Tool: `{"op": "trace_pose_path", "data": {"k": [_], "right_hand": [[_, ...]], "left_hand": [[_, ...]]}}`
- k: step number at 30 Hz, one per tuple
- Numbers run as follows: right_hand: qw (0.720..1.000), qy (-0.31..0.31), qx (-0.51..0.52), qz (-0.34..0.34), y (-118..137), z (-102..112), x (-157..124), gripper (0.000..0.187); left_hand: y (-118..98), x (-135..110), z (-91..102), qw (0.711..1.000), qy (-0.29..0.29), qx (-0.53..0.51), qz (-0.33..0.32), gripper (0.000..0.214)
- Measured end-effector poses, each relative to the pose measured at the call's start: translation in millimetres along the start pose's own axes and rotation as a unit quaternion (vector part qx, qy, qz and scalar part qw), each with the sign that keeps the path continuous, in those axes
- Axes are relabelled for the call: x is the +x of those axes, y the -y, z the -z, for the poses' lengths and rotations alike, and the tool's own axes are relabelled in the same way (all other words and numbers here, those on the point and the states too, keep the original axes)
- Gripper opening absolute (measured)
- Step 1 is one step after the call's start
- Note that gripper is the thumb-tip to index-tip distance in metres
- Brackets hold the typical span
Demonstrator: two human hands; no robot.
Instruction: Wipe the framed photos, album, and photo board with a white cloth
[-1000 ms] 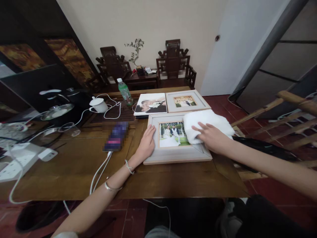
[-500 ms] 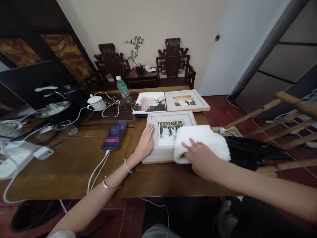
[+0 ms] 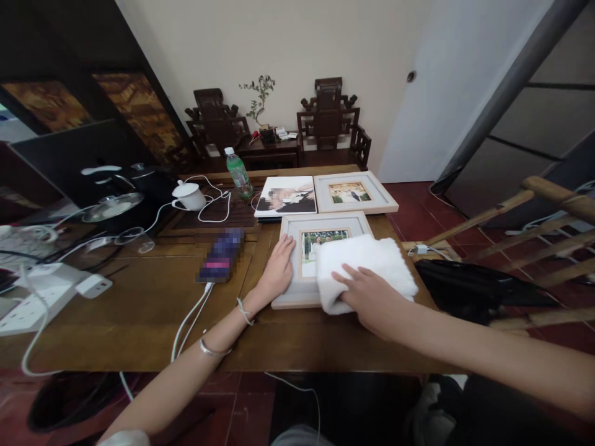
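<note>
A pale wooden picture frame [image 3: 297,226] with a photo lies flat on the brown table [image 3: 139,310]. My left hand [image 3: 277,271] rests flat on the frame's left edge, fingers stretched out. My right hand [image 3: 369,294] presses palm-down on a folded white cloth [image 3: 372,260] that covers the frame's lower right part and some of the photo. A second framed photo [image 3: 353,192] and an unframed print [image 3: 286,197] lie behind it.
A phone [image 3: 220,263] with a white cable lies left of the frame. A green bottle [image 3: 238,173], white teacup [image 3: 188,197], cookware and power strips [image 3: 32,297] crowd the left. A black bag [image 3: 465,288] and wooden rails sit at right. Carved chairs stand behind.
My right hand dragged the white cloth from the frame's upper right corner down toward its lower edge, then leftward over the photo. My left hand stayed on the frame's left edge.
</note>
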State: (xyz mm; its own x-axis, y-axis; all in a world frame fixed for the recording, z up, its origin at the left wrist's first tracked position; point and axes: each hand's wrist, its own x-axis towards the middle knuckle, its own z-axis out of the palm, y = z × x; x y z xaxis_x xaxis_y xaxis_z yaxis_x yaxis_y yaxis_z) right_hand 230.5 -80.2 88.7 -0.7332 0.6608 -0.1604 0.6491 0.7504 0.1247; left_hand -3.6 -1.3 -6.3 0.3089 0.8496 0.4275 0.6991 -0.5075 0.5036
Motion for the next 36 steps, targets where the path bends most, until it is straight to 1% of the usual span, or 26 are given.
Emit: {"op": "trace_pose_path", "data": {"k": [3,5,8,10,12,15,17,20,22,23,25,28,30,33,36], "right_hand": [[0.999,0.026,-0.008,-0.039,-18,4,-25,0.03],[0.997,0.035,-0.021,-0.061,-27,8,-37,0.031],[0.995,0.046,-0.036,-0.077,-32,11,-45,0.032],[0.996,0.047,-0.033,-0.073,-28,11,-43,0.032],[0.997,0.041,-0.021,-0.066,-20,10,-36,0.033],[0.999,0.021,0.004,-0.042,-2,5,-16,0.033],[1.0,-0.003,0.017,-0.007,11,1,0,0.031],[0.996,-0.052,0.02,0.067,27,-4,25,0.029],[0.992,-0.078,0.011,0.098,33,-6,39,0.029],[0.991,-0.085,0.004,0.1,34,-7,45,0.029],[0.993,-0.089,-0.011,0.082,33,-8,57,0.028],[0.994,-0.092,-0.034,0.048,22,-11,74,0.025],[0.995,-0.08,-0.045,0.034,9,-11,86,0.026],[0.996,-0.068,-0.056,0.023,-22,-5,101,0.031],[0.993,-0.101,-0.064,0.0,-62,4,100,0.044]], "left_hand": [[1,0,-1.1,1.0,-0.005,0.002,0.001,0.056],[1,0,-1.7,1.0,-0.008,0.003,-0.001,0.056],[1,0,-1.9,1.0,-0.006,0.003,-0.002,0.056],[0,0,-1.5,1.0,-0.004,0.002,0.002,0.055],[-1,1,-0.8,1.0,-0.003,-0.001,0.007,0.054],[-6,2,0.8,1.0,0.001,-0.003,0.018,0.047],[-10,2,2.1,0.999,0.001,-0.01,0.04,0.044],[-14,3,4.0,0.996,0.0,-0.043,0.074,0.049],[-14,3,4.6,0.993,0.003,-0.079,0.091,0.051],[-14,4,4.6,0.991,0.004,-0.095,0.099,0.051],[-13,4,4.1,0.987,0.005,-0.118,0.112,0.053],[-13,4,3.2,0.986,0.005,-0.124,0.109,0.055],[-15,4,3.3,0.988,0.003,-0.117,0.103,0.056],[-19,2,4.4,0.992,0.005,-0.089,0.086,0.057],[-21,1,5.4,0.995,0.019,-0.053,0.078,0.058]]}}
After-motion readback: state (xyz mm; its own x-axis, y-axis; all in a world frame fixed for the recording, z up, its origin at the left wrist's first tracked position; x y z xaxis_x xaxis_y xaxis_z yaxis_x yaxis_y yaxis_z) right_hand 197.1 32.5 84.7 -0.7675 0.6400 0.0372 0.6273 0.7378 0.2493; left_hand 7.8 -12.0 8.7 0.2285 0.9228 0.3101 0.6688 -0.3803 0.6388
